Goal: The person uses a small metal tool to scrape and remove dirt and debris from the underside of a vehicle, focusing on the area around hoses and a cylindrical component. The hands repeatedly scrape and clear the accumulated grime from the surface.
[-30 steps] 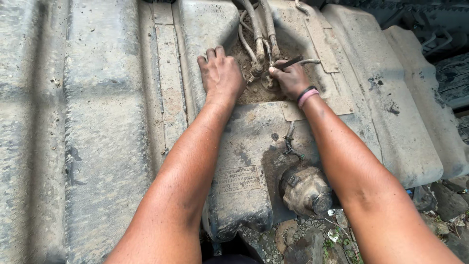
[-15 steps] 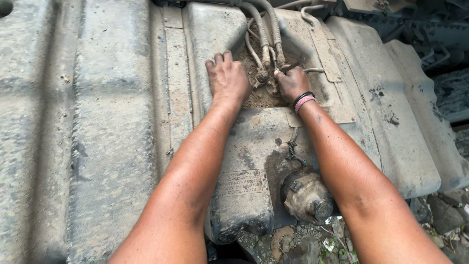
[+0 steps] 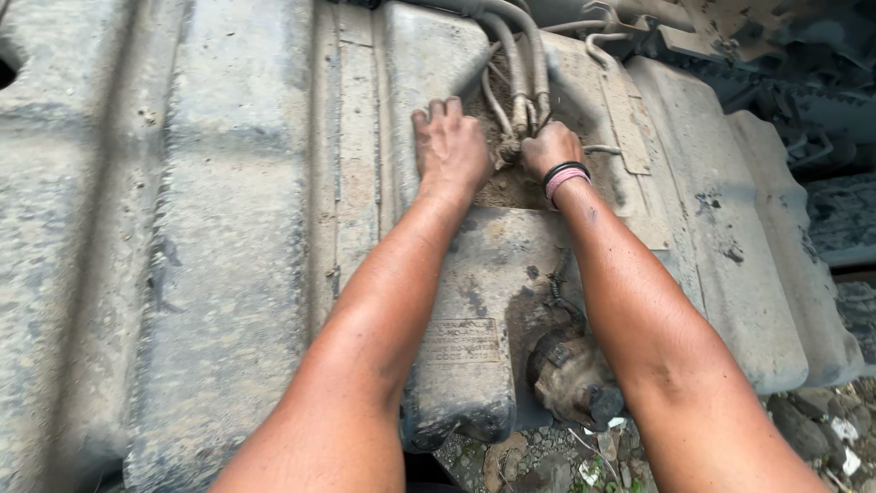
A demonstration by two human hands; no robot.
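Right hand [image 3: 549, 148] now closed on hose fitting [image 3: 511, 146], tool no longer visible. Left hand [image 3: 449, 146] flat, fingers spread, unmoved on dirty tank [image 3: 228, 228]. Grip established.

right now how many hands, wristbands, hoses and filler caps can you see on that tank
bare hands: 2 (left hand, right hand)
wristbands, one black and one pink, on the right wrist: 2
thick grey dusty hoses running to the fittings: 2
round rusty cap on the grey dirty tank: 1
total: 7

Soft, even daylight; faint shadows, sharp focus, slight edge distortion.
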